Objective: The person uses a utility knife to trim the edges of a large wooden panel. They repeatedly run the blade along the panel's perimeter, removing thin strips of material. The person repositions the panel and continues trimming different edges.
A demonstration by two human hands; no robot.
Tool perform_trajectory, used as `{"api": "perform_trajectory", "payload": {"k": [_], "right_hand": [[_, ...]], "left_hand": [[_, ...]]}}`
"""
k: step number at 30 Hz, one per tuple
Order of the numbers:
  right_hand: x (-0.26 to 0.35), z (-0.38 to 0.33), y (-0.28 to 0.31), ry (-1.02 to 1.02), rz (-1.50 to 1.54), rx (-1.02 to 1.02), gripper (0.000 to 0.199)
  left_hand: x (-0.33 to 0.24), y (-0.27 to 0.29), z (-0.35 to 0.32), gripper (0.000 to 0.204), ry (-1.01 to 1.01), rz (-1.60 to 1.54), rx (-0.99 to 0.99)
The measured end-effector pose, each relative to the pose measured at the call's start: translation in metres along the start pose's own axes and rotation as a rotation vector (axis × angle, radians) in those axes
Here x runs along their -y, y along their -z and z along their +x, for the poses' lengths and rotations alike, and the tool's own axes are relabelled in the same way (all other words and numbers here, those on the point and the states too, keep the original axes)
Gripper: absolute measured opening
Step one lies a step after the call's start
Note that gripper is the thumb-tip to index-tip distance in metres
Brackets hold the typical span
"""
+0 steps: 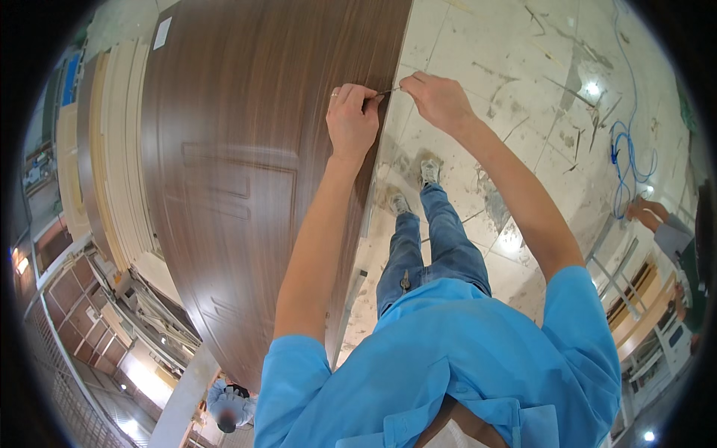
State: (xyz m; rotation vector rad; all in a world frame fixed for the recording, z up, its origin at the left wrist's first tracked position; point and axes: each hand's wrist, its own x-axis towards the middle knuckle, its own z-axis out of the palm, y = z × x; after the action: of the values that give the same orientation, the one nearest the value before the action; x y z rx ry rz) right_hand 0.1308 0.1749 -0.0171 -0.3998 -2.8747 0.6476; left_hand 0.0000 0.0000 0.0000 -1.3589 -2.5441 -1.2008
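Observation:
A large dark brown wood-grain door panel with moulded grooves lies to my left. At its right edge, my left hand is closed in a pinch, with its wrist over the panel. Just past that edge, above the floor, my right hand is pinched too. A short, thin, slender piece spans the small gap between both sets of fingertips. Its ends are hidden in my fingers, and it is too small to tell its kind.
Stacked boards stand beyond the panel's left side. A blue hose lies coiled on the pale tiled floor, among scraps. Another person's arm shows at far right; a person is at lower left.

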Motion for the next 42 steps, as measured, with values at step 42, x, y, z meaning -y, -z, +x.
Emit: {"api": "perform_trajectory", "payload": {"k": [42], "right_hand": [[0.137, -0.133, -0.051, 0.113, 0.172, -0.048, 0.027]], "left_hand": [[-0.014, 0.098, -0.175, 0.017, 0.106, -0.049, 0.030]]}}
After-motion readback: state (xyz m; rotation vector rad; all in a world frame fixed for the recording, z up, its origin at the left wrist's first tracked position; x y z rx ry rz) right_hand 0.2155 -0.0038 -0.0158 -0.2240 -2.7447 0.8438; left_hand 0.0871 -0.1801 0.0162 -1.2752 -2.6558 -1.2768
